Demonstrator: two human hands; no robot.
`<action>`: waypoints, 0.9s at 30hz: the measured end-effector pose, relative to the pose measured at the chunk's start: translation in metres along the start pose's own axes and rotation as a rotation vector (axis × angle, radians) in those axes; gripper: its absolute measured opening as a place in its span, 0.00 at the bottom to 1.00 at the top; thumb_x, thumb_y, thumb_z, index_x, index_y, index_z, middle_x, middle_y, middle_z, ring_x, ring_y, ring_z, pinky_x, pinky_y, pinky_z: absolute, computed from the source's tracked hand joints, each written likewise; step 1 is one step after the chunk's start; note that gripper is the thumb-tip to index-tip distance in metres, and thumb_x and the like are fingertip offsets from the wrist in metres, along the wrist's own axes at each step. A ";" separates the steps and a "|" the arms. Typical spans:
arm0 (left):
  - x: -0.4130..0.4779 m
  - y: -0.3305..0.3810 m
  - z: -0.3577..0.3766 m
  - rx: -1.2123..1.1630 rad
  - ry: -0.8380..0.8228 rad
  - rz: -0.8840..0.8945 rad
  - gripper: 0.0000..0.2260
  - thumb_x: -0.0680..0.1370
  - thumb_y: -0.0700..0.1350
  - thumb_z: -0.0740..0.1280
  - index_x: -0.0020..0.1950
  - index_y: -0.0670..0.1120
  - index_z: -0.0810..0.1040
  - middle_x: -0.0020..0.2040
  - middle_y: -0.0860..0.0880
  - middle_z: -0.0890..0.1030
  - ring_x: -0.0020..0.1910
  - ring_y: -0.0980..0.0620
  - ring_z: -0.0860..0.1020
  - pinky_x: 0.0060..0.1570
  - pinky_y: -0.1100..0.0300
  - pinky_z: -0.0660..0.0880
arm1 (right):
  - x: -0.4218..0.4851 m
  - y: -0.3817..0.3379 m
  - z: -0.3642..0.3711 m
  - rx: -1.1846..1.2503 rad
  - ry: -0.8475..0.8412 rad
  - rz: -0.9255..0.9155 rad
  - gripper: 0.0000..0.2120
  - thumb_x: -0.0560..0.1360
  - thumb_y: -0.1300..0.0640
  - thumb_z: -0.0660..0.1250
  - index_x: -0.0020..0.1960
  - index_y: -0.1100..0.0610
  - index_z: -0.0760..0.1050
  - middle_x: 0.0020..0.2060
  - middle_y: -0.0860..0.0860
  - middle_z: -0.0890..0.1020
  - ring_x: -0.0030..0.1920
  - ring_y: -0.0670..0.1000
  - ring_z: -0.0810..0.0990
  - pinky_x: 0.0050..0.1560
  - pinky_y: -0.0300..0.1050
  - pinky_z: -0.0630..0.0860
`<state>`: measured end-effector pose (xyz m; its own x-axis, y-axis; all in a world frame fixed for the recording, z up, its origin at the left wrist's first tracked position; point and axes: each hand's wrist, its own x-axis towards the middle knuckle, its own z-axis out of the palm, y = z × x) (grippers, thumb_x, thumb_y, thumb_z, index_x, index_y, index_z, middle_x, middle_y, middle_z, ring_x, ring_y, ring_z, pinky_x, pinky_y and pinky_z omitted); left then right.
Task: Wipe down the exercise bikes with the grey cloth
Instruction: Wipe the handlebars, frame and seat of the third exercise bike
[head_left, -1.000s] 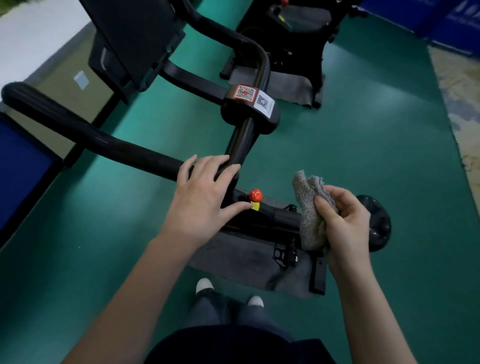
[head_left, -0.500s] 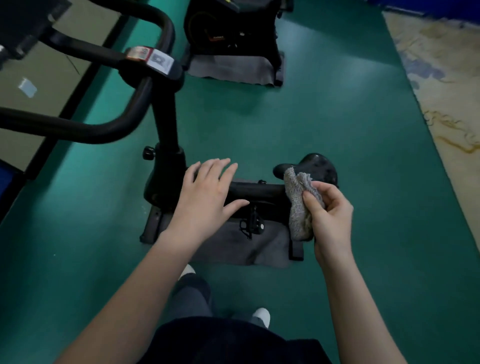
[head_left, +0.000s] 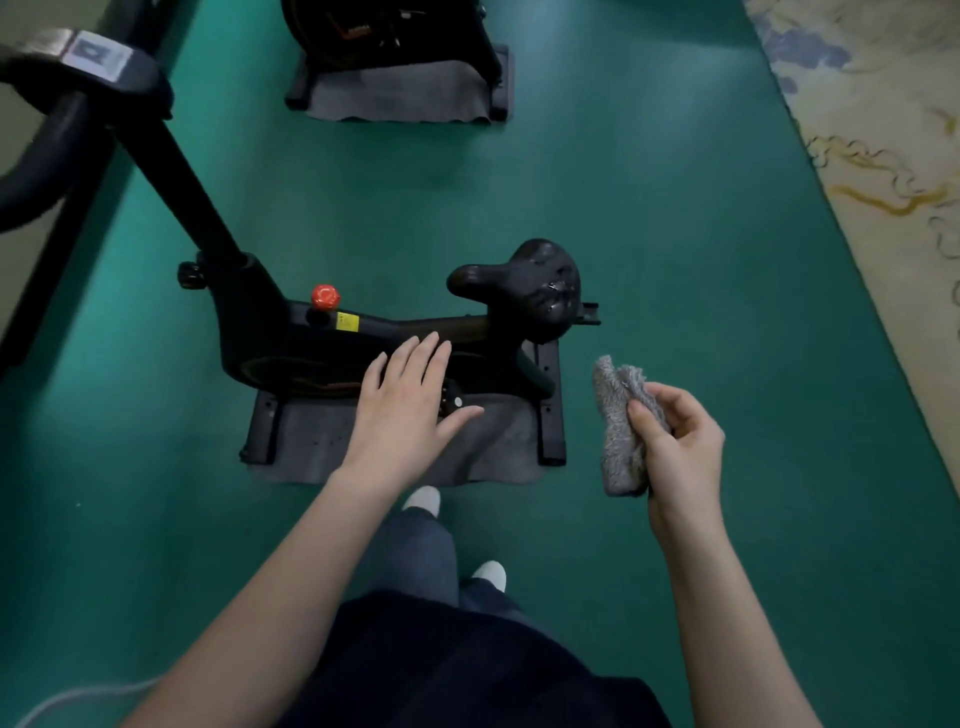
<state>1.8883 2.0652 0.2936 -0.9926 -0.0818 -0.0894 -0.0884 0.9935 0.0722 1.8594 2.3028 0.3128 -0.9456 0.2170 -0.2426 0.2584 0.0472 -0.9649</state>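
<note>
A black exercise bike (head_left: 291, 338) stands on a grey mat in front of me, with a red knob (head_left: 325, 296) on its frame and a black saddle (head_left: 535, 283) at its right end. My left hand (head_left: 410, 400) hovers flat over the frame's rear part, fingers spread, holding nothing. My right hand (head_left: 675, 447) grips the bunched grey cloth (head_left: 621, 426) to the right of the bike, below the saddle and clear of it. The handlebar (head_left: 62, 119) reaches off the upper left.
A second black bike (head_left: 395, 41) on its own grey mat stands at the top centre. Green floor (head_left: 701, 234) surrounds both. A pale patterned carpet (head_left: 883, 130) borders the right side. My legs and white shoes (head_left: 423, 500) stand just below the near bike's mat.
The view has tilted down and back from the handlebar to the whole bike. My right hand with the cloth came off the frame near the saddle and moved right. My left hand shifted towards the saddle.
</note>
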 end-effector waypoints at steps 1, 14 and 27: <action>0.003 0.002 0.001 0.006 0.001 0.000 0.35 0.75 0.66 0.50 0.75 0.45 0.57 0.76 0.48 0.60 0.75 0.49 0.56 0.72 0.49 0.53 | 0.005 0.001 -0.006 0.011 0.017 0.009 0.11 0.75 0.67 0.66 0.45 0.50 0.77 0.41 0.47 0.83 0.43 0.45 0.81 0.46 0.38 0.79; 0.096 0.015 0.031 -0.051 -0.038 -0.162 0.36 0.75 0.66 0.51 0.75 0.44 0.57 0.76 0.47 0.59 0.75 0.48 0.55 0.72 0.48 0.52 | 0.133 -0.012 0.018 -0.134 -0.145 0.022 0.11 0.74 0.68 0.66 0.45 0.51 0.77 0.43 0.51 0.82 0.46 0.50 0.80 0.55 0.52 0.76; 0.176 0.006 0.052 -0.160 -0.094 -0.448 0.38 0.73 0.68 0.45 0.76 0.46 0.54 0.77 0.46 0.54 0.75 0.46 0.51 0.72 0.45 0.52 | 0.254 -0.029 0.094 -0.349 -0.406 0.007 0.12 0.74 0.67 0.67 0.44 0.50 0.76 0.45 0.53 0.82 0.46 0.51 0.80 0.55 0.50 0.76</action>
<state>1.7177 2.0606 0.2263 -0.8427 -0.4840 -0.2359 -0.5246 0.8367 0.1571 1.5932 2.2646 0.2701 -0.9262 -0.1730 -0.3351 0.2499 0.3838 -0.8889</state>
